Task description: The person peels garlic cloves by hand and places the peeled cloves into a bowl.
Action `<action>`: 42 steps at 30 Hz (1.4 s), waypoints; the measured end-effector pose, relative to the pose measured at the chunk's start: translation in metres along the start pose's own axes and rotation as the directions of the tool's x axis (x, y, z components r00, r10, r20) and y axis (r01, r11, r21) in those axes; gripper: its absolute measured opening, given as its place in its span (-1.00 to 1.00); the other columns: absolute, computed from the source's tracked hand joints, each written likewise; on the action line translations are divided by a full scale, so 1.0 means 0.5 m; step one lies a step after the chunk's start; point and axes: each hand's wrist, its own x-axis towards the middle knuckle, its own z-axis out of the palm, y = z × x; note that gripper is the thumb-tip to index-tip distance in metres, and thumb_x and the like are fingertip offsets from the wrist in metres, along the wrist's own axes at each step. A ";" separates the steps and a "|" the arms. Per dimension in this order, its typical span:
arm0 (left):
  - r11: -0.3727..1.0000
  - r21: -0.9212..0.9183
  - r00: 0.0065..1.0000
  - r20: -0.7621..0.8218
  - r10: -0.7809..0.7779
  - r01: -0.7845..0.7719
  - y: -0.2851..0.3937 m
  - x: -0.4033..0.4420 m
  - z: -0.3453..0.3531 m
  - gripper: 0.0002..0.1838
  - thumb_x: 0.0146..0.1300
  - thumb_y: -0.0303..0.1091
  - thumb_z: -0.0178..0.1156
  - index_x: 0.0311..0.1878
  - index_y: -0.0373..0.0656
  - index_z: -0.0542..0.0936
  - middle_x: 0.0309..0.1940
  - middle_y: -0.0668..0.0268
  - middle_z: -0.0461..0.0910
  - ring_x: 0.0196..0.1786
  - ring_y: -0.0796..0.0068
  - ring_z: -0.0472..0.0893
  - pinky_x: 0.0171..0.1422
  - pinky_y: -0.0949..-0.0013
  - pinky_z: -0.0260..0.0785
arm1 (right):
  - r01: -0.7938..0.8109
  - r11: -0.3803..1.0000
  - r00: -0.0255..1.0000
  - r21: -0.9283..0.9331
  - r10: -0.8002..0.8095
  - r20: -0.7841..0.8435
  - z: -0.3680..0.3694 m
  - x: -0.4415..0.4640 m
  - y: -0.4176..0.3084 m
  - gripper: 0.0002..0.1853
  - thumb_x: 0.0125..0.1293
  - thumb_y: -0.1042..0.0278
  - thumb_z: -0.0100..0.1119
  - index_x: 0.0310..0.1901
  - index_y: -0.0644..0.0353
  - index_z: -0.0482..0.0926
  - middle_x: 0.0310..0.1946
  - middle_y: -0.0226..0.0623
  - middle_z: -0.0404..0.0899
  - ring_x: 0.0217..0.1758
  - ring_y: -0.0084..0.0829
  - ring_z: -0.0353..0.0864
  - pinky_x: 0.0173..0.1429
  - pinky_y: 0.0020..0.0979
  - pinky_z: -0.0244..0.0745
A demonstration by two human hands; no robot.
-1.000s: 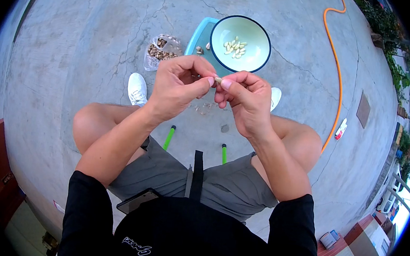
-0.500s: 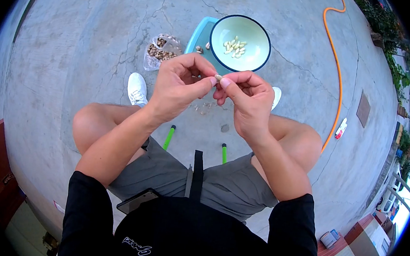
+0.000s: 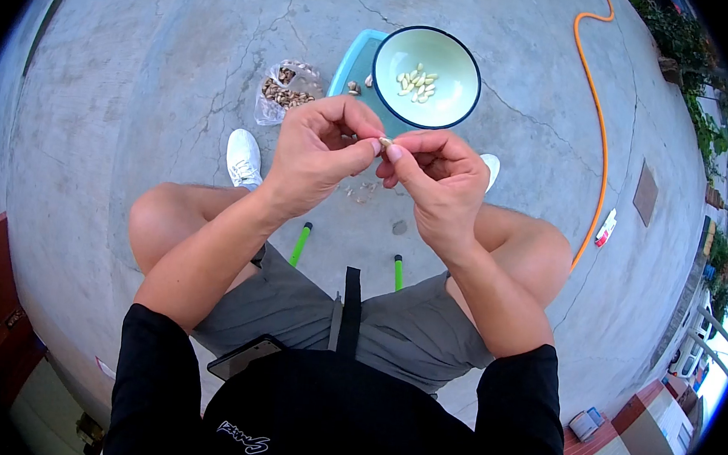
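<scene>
A small garlic clove (image 3: pixel 385 143) with pale brownish skin is pinched between the fingertips of both hands. My left hand (image 3: pixel 328 146) grips one end of it with thumb and index finger. From the other side, my right hand (image 3: pixel 438 178) closes its thumb and fingers on it. Just beyond the hands, a pale bowl (image 3: pixel 458 68) with a dark rim holds several peeled garlic cloves (image 3: pixel 417 84). It rests on a light-blue stool or small table (image 3: pixel 353 56), with some unpeeled garlic (image 3: pixel 354 88) near its left side.
A clear plastic bag (image 3: pixel 269 110) of unpeeled cloves lies on the concrete at left. Bits of skin (image 3: pixel 362 193) are scattered between my white shoes (image 3: pixel 243 156). An orange hose (image 3: pixel 597 109) runs along the right. Two green legs (image 3: pixel 300 246) show below me.
My right hand has shifted slightly and its fingers have tilted over the clove. The left hand keeps almost the same place. The bowl and bag have not moved.
</scene>
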 end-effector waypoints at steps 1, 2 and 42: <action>1.000 -0.012 1.000 0.006 0.004 -0.004 0.000 0.000 -0.001 -0.93 0.24 -0.63 0.24 -0.25 -0.30 0.56 -0.25 0.23 0.57 -0.38 0.61 0.50 -0.34 0.53 0.35 | -0.006 1.000 1.000 0.006 0.006 0.008 0.000 0.000 0.000 -0.91 0.32 0.57 0.31 -0.21 0.38 0.61 -0.34 -0.24 0.69 -0.35 -0.54 0.70 -0.28 -0.54 0.61; 1.000 -0.012 1.000 0.006 0.004 -0.003 0.000 -0.001 -0.001 -0.93 0.24 -0.63 0.24 -0.25 -0.30 0.56 -0.25 0.23 0.57 -0.38 0.61 0.50 -0.34 0.53 0.35 | -0.006 1.000 1.000 0.007 0.006 0.009 0.001 0.000 0.000 -0.91 0.32 0.57 0.31 -0.21 0.38 0.61 -0.34 -0.24 0.69 -0.35 -0.54 0.70 -0.28 -0.54 0.61; 0.996 0.087 0.999 -0.001 -0.035 0.034 0.008 -0.001 0.006 -0.91 0.25 -0.59 0.25 -0.21 -0.28 0.55 -0.24 0.33 0.58 -0.20 0.63 0.55 -0.08 0.52 0.41 | -0.145 0.981 0.989 0.131 0.144 0.014 -0.008 0.010 0.007 -0.89 0.32 0.52 0.31 -0.23 0.40 0.62 -0.44 -0.19 0.69 -0.43 -0.50 0.68 -0.35 -0.50 0.57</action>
